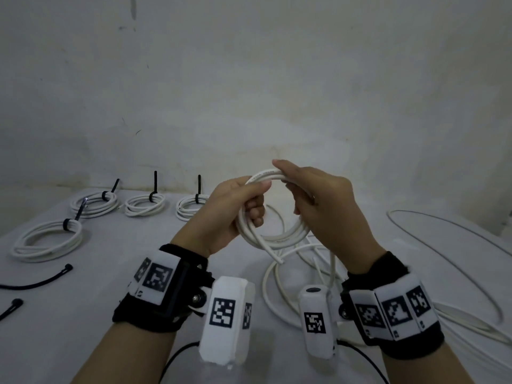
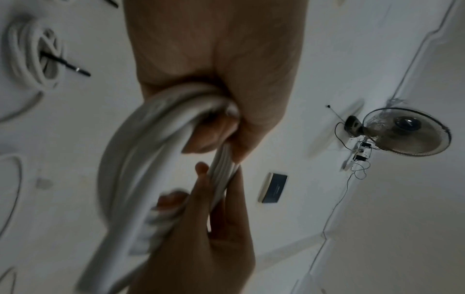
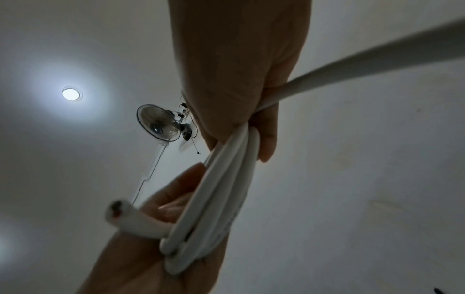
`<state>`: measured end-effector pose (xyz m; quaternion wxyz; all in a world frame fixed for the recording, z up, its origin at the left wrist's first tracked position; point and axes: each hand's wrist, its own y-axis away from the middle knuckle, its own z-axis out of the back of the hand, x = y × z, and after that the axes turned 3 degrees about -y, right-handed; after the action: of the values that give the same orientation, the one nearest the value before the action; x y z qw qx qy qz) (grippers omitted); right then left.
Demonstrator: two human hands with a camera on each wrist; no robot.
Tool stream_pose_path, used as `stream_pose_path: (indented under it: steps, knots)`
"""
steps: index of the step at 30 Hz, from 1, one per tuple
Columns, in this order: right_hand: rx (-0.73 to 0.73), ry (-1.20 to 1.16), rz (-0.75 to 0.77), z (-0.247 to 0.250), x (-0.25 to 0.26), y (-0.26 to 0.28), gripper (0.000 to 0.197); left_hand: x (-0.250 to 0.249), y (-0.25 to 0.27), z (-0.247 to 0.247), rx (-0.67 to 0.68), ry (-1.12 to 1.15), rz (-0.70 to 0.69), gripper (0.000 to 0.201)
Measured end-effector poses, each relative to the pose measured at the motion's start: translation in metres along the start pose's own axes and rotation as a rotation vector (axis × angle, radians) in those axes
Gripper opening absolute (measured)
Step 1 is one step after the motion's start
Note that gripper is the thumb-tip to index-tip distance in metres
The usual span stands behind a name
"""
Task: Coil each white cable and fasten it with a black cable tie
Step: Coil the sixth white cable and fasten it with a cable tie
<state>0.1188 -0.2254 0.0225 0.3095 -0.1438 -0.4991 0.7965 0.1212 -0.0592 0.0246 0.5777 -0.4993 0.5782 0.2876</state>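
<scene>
I hold a white cable coil (image 1: 277, 237) upright above the table with both hands. My left hand (image 1: 249, 198) grips its left side, fingers curled round the loops (image 2: 161, 139). My right hand (image 1: 299, 184) grips the top right of the coil (image 3: 224, 185), thumb and fingers wrapped over the strands. The cut end (image 1: 279, 260) sticks out below the coil (image 3: 118, 212). The rest of this cable (image 1: 267, 289) trails down onto the table. Two loose black cable ties (image 1: 41, 281) (image 1: 11, 307) lie at the left.
Several finished coils with black ties (image 1: 47, 239) (image 1: 94, 203) (image 1: 144, 206) (image 1: 191, 207) lie along the back left of the white table (image 1: 110, 273). More loose white cable (image 1: 457, 245) loops across the right side. A wall (image 1: 249, 92) stands right behind.
</scene>
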Motion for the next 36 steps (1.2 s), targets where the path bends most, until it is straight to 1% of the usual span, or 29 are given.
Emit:
stream_pose_path:
  steps: [2, 3, 4, 5, 6, 8, 9, 11, 13, 15, 17, 19, 21, 23, 24, 26, 29, 34, 36]
  knots:
    - [0.041, 0.016, -0.002, 0.000, -0.001, 0.001, 0.039, 0.003, 0.000, 0.010, -0.043, -0.230, -0.059, 0.008]
    - [0.062, 0.023, -0.009, -0.001, 0.000, 0.001, 0.039, 0.002, 0.001, 0.015, -0.066, -0.345, -0.102, 0.012]
    - [0.082, 0.026, -0.019, -0.002, 0.001, 0.002, 0.039, 0.003, 0.001, 0.019, -0.086, -0.440, -0.143, 0.021]
    - [0.099, 0.027, -0.029, -0.003, 0.002, 0.002, 0.039, 0.002, 0.001, 0.021, -0.090, -0.522, -0.195, 0.025]
    - [0.111, 0.030, -0.034, -0.004, 0.003, 0.002, 0.040, 0.001, 0.002, 0.020, -0.089, -0.593, -0.250, 0.023]
    - [0.103, 0.037, -0.037, -0.005, 0.003, 0.002, 0.039, 0.000, 0.004, 0.016, -0.091, -0.695, -0.357, 0.013]
    - [0.085, 0.036, -0.038, -0.006, 0.002, 0.002, 0.038, 0.001, 0.003, 0.014, -0.108, -0.742, -0.409, 0.012]
    - [0.050, 0.038, -0.030, -0.008, 0.003, 0.002, 0.036, 0.004, 0.002, 0.012, -0.147, -0.826, -0.489, 0.017]
    - [0.038, 0.041, -0.019, -0.009, 0.004, 0.003, 0.034, 0.007, -0.001, 0.011, -0.164, -0.840, -0.518, 0.020]
    - [0.032, 0.039, -0.014, -0.009, 0.004, 0.002, 0.034, 0.009, -0.002, 0.010, -0.160, -0.813, -0.515, 0.022]
    - [0.021, 0.050, -0.010, -0.006, 0.004, 0.001, 0.033, 0.010, -0.003, 0.008, -0.148, -0.769, -0.473, 0.025]
    - [0.006, 0.059, 0.001, -0.005, 0.003, 0.001, 0.034, 0.008, -0.002, 0.005, -0.106, -0.645, -0.359, 0.036]
    - [-0.006, 0.048, 0.013, -0.005, 0.004, 0.001, 0.034, 0.005, 0.000, 0.003, -0.064, -0.417, -0.206, 0.049]
    - [-0.016, 0.037, 0.026, -0.007, 0.006, 0.001, 0.037, 0.000, 0.002, 0.000, -0.053, -0.219, -0.088, 0.051]
    - [-0.014, 0.023, 0.027, -0.008, 0.006, 0.001, 0.038, -0.001, 0.002, 0.000, -0.064, -0.161, -0.051, 0.051]
    - [0.010, -0.034, 0.003, -0.011, 0.006, 0.001, 0.037, -0.001, 0.000, -0.002, -0.116, -0.116, -0.033, 0.046]
    - [0.060, -0.114, -0.090, -0.009, 0.003, 0.001, 0.034, 0.002, -0.003, -0.002, -0.219, -0.043, -0.041, 0.040]
    - [0.194, -0.227, -0.327, 0.002, -0.002, 0.004, 0.035, -0.002, -0.008, 0.008, -0.412, 0.137, -0.076, 0.042]
    - [0.243, -0.260, -0.388, 0.006, -0.004, 0.004, 0.038, -0.005, -0.009, 0.016, -0.478, 0.194, -0.090, 0.043]
